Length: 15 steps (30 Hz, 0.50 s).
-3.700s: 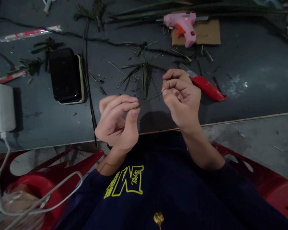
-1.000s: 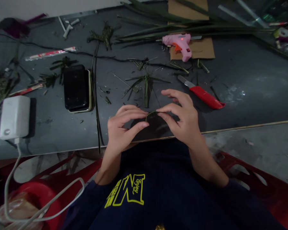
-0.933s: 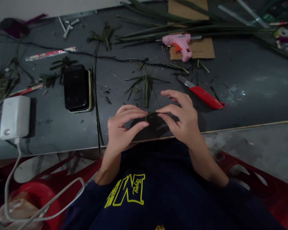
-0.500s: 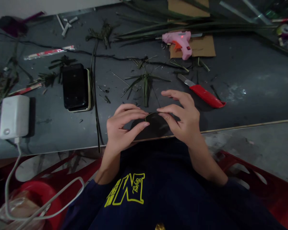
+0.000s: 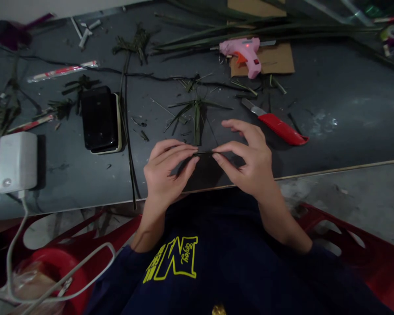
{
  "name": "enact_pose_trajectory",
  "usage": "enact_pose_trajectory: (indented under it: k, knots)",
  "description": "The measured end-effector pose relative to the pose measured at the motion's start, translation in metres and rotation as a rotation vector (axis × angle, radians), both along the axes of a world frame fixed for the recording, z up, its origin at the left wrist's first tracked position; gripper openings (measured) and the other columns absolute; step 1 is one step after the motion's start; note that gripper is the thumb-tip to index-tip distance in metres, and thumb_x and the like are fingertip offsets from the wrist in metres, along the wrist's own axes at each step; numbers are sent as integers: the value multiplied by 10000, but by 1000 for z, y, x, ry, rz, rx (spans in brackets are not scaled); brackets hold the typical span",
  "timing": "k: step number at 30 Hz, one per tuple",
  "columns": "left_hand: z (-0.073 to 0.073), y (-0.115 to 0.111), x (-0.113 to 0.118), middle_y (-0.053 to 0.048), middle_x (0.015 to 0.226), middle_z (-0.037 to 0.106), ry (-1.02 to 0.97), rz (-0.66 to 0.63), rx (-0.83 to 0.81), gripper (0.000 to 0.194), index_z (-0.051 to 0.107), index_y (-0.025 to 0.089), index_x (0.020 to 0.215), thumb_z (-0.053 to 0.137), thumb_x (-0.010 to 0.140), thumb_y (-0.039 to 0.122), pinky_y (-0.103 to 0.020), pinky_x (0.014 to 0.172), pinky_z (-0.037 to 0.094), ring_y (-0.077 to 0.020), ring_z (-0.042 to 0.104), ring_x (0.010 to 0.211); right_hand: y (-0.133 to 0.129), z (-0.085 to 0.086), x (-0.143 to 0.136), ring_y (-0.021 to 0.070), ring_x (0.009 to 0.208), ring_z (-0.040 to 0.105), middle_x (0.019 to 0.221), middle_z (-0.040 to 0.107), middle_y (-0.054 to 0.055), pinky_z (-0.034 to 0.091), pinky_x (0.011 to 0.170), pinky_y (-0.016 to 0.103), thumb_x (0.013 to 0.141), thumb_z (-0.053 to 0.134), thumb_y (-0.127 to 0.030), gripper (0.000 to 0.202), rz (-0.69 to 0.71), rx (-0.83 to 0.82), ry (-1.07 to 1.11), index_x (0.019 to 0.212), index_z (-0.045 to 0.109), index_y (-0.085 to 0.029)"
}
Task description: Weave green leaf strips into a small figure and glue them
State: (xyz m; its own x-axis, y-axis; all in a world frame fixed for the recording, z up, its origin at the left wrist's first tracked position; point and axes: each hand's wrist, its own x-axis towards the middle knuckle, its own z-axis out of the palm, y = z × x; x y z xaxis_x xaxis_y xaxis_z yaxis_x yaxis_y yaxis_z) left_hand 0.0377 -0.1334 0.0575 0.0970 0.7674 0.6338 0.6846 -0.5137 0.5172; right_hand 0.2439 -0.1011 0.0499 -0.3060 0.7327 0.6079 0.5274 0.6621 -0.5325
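A short, thin dark strip (image 5: pixel 205 153) is stretched between my two hands, close to the table's near edge. My left hand (image 5: pixel 172 168) pinches its left end between thumb and fingers. At the other end, my right hand (image 5: pixel 246 157) grips it with thumb and index finger, the other fingers raised and bent. Just beyond the strip lies a green leaf figure (image 5: pixel 197 118) with several narrow blades spread out. A red-handled knife (image 5: pixel 280 128) rests to the right of it, its blade pointing up and left.
A pink glue gun (image 5: pixel 246 52) lies on cardboard (image 5: pixel 280 59) at the back. Black phone (image 5: pixel 100 118), white power bank (image 5: pixel 17 162) with cable, and long leaves (image 5: pixel 129 144) are on the left of the grey table (image 5: pixel 344 113). A red chair (image 5: pixel 344 245) is below.
The strip, bowed upward before, is now nearly straight. My left thumb has moved up closer to the fingers. The view has shifted slightly.
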Motion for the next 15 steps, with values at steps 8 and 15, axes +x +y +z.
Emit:
enact_pose_trajectory:
  k: [8, 15]
  knots:
    - [-2, -1, 0, -20, 985, 818, 102, 20, 44, 135, 782, 200, 1005, 714, 912, 128, -338, 883, 591, -205, 732, 990, -11, 16, -21, 291, 1189, 678, 1288, 718, 142, 554, 1013, 499, 880, 735, -234, 128, -62, 60, 4, 990, 788, -194]
    - [-1, -2, 0, -35, 995, 821, 150, 40, 82, 129, 785, 190, 1011, 716, 917, 135, -352, 875, 607, -227, 742, 993, -12, 14, -32, 277, 1121, 710, 1227, 750, 124, 573, 967, 488, 895, 729, -190, 59, -84, 101, 11, 901, 787, -197]
